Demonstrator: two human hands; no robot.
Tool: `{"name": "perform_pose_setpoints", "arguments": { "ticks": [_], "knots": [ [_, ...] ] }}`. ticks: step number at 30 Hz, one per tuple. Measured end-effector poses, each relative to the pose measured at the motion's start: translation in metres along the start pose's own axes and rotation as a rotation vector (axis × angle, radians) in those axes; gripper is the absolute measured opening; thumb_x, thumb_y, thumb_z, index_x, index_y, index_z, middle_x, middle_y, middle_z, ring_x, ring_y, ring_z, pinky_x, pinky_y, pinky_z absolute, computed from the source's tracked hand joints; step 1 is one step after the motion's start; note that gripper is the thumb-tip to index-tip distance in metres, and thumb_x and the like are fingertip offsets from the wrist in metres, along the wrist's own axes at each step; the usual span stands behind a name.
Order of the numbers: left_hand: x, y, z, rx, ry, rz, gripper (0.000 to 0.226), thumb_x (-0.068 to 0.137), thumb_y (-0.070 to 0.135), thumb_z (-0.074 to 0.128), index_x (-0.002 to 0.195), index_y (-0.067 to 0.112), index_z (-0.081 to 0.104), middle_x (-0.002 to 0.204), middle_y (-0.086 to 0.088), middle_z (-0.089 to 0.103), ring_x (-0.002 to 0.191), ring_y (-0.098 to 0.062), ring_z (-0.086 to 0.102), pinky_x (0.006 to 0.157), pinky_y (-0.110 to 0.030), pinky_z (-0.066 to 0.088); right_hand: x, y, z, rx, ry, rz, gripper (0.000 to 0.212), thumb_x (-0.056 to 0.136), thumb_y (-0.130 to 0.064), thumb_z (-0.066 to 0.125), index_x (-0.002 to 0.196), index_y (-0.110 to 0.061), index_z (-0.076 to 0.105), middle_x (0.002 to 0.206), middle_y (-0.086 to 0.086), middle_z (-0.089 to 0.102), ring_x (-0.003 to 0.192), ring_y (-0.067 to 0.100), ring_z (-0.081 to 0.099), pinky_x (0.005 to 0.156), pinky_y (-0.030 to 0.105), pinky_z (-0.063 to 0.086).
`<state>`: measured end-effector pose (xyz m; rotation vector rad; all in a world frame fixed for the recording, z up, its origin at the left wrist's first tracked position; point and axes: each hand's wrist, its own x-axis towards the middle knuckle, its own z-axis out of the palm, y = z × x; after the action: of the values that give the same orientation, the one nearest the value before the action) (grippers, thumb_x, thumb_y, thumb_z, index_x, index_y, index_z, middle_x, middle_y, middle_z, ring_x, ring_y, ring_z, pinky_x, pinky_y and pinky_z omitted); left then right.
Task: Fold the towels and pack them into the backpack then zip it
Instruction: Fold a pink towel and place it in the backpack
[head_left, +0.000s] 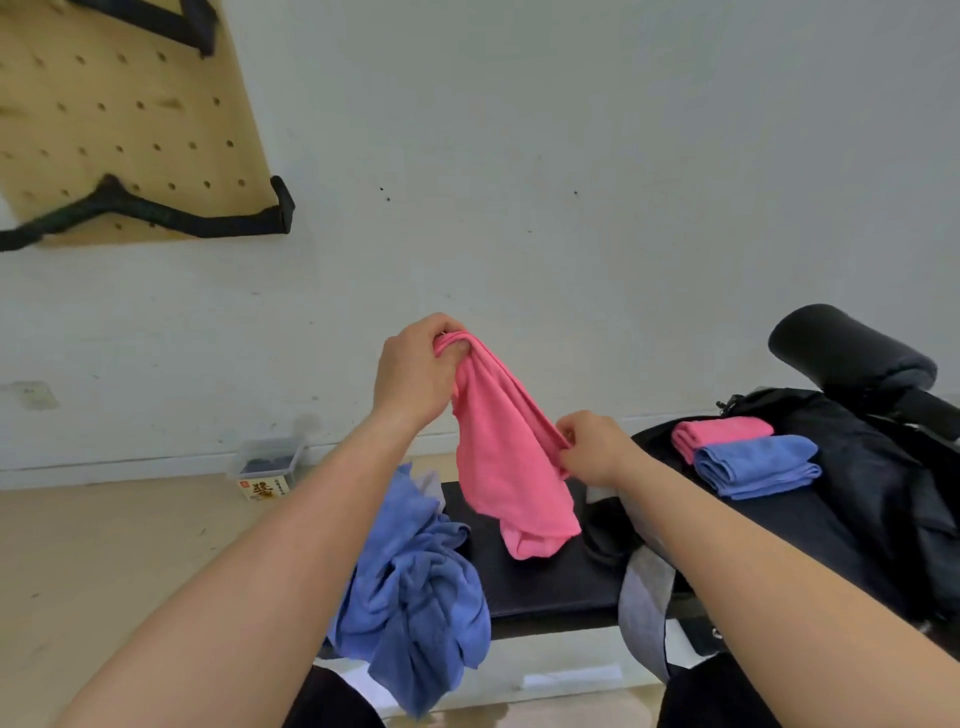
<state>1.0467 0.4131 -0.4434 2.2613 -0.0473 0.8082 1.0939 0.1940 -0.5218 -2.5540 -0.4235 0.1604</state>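
The step in hand looked to be shaking out the pink towel (511, 467) so it could be folded. To do it well, each hand would want its own corner of one edge, drawn apart until the cloth hung flat, since it was bunched like a rope between them; then the lower end could be laid on the black bench (545, 577) and folded over squarely. The left hand (415, 374) was closed round the towel's top, held high, and the right hand (592, 449) pinched its edge lower down. The towel hung in front of the person, its crumpled bottom end seemingly touching the bench top. It was soft, matte pink, creased in long folds. A folded pink towel (719, 434) and a folded blue towel (758, 465) lay on the open black backpack (883, 493) to the right; crumpled blue towels (415, 587) hung off the bench's left edge
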Motion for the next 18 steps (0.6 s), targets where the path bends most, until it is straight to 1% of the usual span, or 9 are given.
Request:
{"name": "perform_pose_setpoints", "arguments": {
  "ticks": [1, 3, 6, 9, 12, 14, 16, 18],
  "knots": [
    [0.001, -0.002, -0.007, 0.012, 0.038, -0.014, 0.013, 0.09, 0.015, 0.062, 0.087, 0.027, 0.068, 0.085, 0.013, 0.067, 0.083, -0.01, 0.061, 0.073, -0.02, 0.041, -0.003, 0.004, -0.001, -0.021, 0.005, 0.013, 0.02, 0.077, -0.007, 0.053, 0.086, -0.015, 0.07, 0.078, 0.003, 0.073, 0.08, 0.022, 0.069, 0.07, 0.029, 0.053],
    [0.004, -0.012, -0.021, 0.045, 0.077, -0.049, 0.01, 0.09, 0.016, 0.063, 0.09, 0.024, 0.07, 0.087, 0.011, 0.067, 0.085, -0.013, 0.062, 0.075, -0.022, 0.04, -0.007, 0.007, -0.011, -0.032, 0.054, 0.019, 0.03, 0.077, -0.003, 0.051, 0.091, -0.018, 0.072, 0.079, 0.004, 0.071, 0.083, 0.023, 0.067, 0.069, 0.026, 0.047],
    [0.007, -0.025, -0.038, 0.101, 0.11, -0.081, 0.009, 0.091, 0.019, 0.063, 0.093, 0.022, 0.071, 0.091, 0.007, 0.07, 0.089, -0.017, 0.063, 0.076, -0.026, 0.042, -0.004, -0.001, -0.045, -0.003, 0.172, -0.004, 0.027, 0.083, -0.003, 0.053, 0.094, -0.016, 0.074, 0.076, 0.008, 0.074, 0.079, 0.024, 0.068, 0.067, 0.024, 0.044],
    [0.015, -0.028, -0.052, 0.124, 0.182, -0.116, 0.01, 0.092, 0.021, 0.061, 0.094, 0.022, 0.071, 0.095, 0.003, 0.072, 0.091, -0.021, 0.064, 0.075, -0.027, 0.042, 0.006, -0.027, -0.093, -0.027, 0.318, -0.079, 0.027, 0.083, -0.002, 0.054, 0.094, -0.015, 0.074, 0.079, 0.005, 0.071, 0.075, 0.02, 0.063, 0.068, 0.022, 0.041],
    [0.027, -0.025, -0.066, 0.151, 0.26, -0.134, 0.011, 0.093, 0.024, 0.058, 0.096, 0.023, 0.069, 0.098, 0.001, 0.072, 0.092, -0.024, 0.064, 0.073, -0.028, 0.041, 0.009, -0.057, -0.136, -0.051, 0.428, -0.175, 0.022, 0.08, -0.002, 0.058, 0.092, -0.016, 0.072, 0.084, 0.001, 0.065, 0.079, 0.018, 0.059, 0.07, 0.023, 0.041],
    [0.032, -0.024, -0.074, 0.178, 0.294, -0.151, 0.011, 0.094, 0.027, 0.057, 0.097, 0.024, 0.068, 0.099, 0.001, 0.071, 0.093, -0.025, 0.063, 0.072, -0.029, 0.042, 0.011, -0.071, -0.154, -0.067, 0.483, -0.233, 0.014, 0.08, -0.008, 0.063, 0.086, -0.02, 0.068, 0.083, -0.003, 0.063, 0.082, 0.019, 0.06, 0.071, 0.028, 0.046],
    [0.031, -0.027, -0.078, 0.215, 0.312, -0.179, 0.012, 0.095, 0.029, 0.056, 0.099, 0.025, 0.068, 0.1, 0.001, 0.071, 0.093, -0.027, 0.063, 0.071, -0.031, 0.042, 0.012, -0.074, -0.16, -0.077, 0.493, -0.234, 0.005, 0.083, -0.021, 0.069, 0.081, -0.024, 0.065, 0.079, -0.006, 0.062, 0.081, 0.02, 0.061, 0.072, 0.032, 0.05],
    [0.024, -0.033, -0.076, 0.228, 0.292, -0.188, 0.014, 0.094, 0.027, 0.056, 0.101, 0.026, 0.067, 0.1, 0.0, 0.071, 0.094, -0.028, 0.063, 0.072, -0.033, 0.044, 0.013, -0.07, -0.151, -0.063, 0.437, -0.221, 0.011, 0.085, -0.035, 0.07, 0.081, -0.025, 0.067, 0.076, -0.009, 0.06, 0.078, 0.019, 0.06, 0.07, 0.032, 0.048]
  ]
}}
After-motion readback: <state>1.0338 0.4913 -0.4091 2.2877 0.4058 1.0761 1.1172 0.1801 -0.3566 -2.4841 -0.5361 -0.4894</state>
